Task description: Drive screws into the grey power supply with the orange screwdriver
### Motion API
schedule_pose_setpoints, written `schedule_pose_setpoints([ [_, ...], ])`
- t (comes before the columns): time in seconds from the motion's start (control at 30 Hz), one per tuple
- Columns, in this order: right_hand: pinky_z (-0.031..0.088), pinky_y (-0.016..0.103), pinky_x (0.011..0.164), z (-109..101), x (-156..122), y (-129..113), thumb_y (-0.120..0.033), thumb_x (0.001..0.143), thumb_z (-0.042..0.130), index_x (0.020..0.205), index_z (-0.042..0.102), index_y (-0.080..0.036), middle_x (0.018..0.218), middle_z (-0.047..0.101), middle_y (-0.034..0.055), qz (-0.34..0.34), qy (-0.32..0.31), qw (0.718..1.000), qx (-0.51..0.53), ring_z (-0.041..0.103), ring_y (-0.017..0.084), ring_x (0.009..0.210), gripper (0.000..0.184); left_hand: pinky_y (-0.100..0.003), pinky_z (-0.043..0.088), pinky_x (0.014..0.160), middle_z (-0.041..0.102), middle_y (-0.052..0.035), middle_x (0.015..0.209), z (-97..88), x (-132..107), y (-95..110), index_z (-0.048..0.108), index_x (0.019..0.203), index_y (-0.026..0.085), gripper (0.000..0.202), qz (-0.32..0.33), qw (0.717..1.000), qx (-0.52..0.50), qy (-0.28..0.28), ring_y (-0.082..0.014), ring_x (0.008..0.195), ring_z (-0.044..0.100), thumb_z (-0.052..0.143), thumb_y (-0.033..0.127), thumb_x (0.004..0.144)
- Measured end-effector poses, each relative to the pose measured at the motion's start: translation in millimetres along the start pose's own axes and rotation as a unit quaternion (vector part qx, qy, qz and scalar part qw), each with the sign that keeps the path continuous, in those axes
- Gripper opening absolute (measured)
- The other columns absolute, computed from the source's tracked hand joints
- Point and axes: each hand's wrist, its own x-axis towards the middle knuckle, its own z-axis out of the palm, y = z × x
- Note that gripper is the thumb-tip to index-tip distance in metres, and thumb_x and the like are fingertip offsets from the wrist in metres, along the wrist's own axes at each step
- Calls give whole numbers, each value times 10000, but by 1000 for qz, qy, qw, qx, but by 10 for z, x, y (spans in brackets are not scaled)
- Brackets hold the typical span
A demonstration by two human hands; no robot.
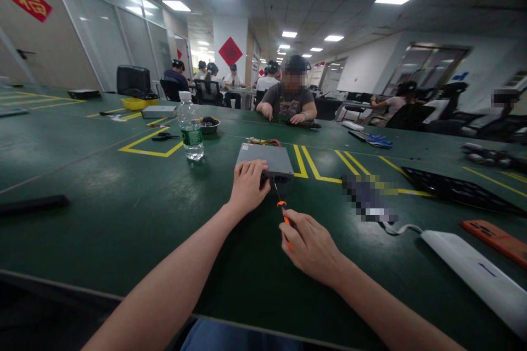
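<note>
A grey metal box (269, 158), like a computer power supply, lies on the green table (123, 208) in front of me. My left hand (248, 185) is closed over its near edge and holds it down. My right hand (309, 247) is closed on a screwdriver (282, 207) with an orange handle. The thin shaft points up to the box's near side, close to my left fingers. Coloured wires (263, 142) stick out behind the box.
A water bottle (190, 127) stands left of the box, with a bowl (209, 124) and scissors (163, 136) beyond. A white power strip (473, 271), an orange phone (496, 240) and a black grille (457, 191) lie at right. A person (290, 97) sits opposite; others work further back.
</note>
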Motion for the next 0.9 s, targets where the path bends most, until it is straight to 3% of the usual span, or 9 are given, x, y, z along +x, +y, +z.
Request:
schedule_pose_setpoints([
  [0.13, 485, 281, 702, -39, -5, 77, -128, 800, 514, 1046, 489, -183, 1042, 578, 135, -2, 40, 998, -44, 584, 165, 862, 253, -386, 247, 1009, 563, -19, 1179, 1, -1, -2, 480, 1010, 226, 250, 2, 1000, 0, -1, -198, 1120, 455, 514, 214, 762],
  [0.27, 474, 279, 666, -125, 14, 144, -205, 807, 553, 978, 513, -175, 879, 622, 100, 50, 49, 995, -71, 598, 162, 769, 179, -389, 248, 1009, 557, -26, 1189, 0, 3, -5, 479, 1013, 223, 252, 2, 1000, 4, -7, -202, 1129, 449, 509, 216, 762],
  [0.37, 481, 354, 746, -126, -3, 143, -194, 807, 528, 1028, 471, -152, 1056, 579, 157, 75, 55, 994, -49, 579, 216, 927, 232, -385, 244, 1014, 558, -17, 1188, -3, 2, -4, 480, 1008, 226, 248, -1, 1000, 10, -7, -195, 1126, 451, 510, 222, 762],
  [0.47, 455, 413, 845, -89, -9, 115, -108, 788, 496, 1095, 442, -130, 1250, 439, 222, 30, 38, 999, -15, 462, 270, 1141, 312, -377, 239, 1020, 559, -6, 1187, -4, 0, -2, 483, 1011, 230, 251, -2, 1000, 15, -6, -189, 1120, 455, 511, 226, 762],
  [0.6, 451, 382, 872, -48, 63, 87, -115, 792, 530, 1060, 495, -188, 1137, 547, 148, -69, 16, 998, -4, 479, 243, 1136, 280, -372, 237, 1022, 561, -6, 1187, 1, 1, 1, 484, 1008, 230, 246, -2, 1000, 18, -3, -186, 1121, 455, 505, 221, 763],
  [0.77, 478, 351, 822, -42, 143, 82, -229, 783, 593, 934, 519, -197, 1028, 600, 120, -18, 73, 997, -16, 561, 206, 1014, 171, -372, 243, 1013, 563, -7, 1183, 9, 3, 0, 481, 1010, 231, 256, -3, 1000, 16, -1, -189, 1122, 454, 511, 218, 756],
  [0.9, 447, 447, 879, -50, 72, 75, -222, 807, 509, 994, 489, -153, 1180, 497, 200, 3, 32, 999, 22, 448, 280, 1159, 200, -374, 242, 1012, 563, -11, 1183, 4, 4, 0, 484, 1007, 228, 248, -3, 1000, 16, -1, -191, 1119, 457, 507, 220, 760],
])
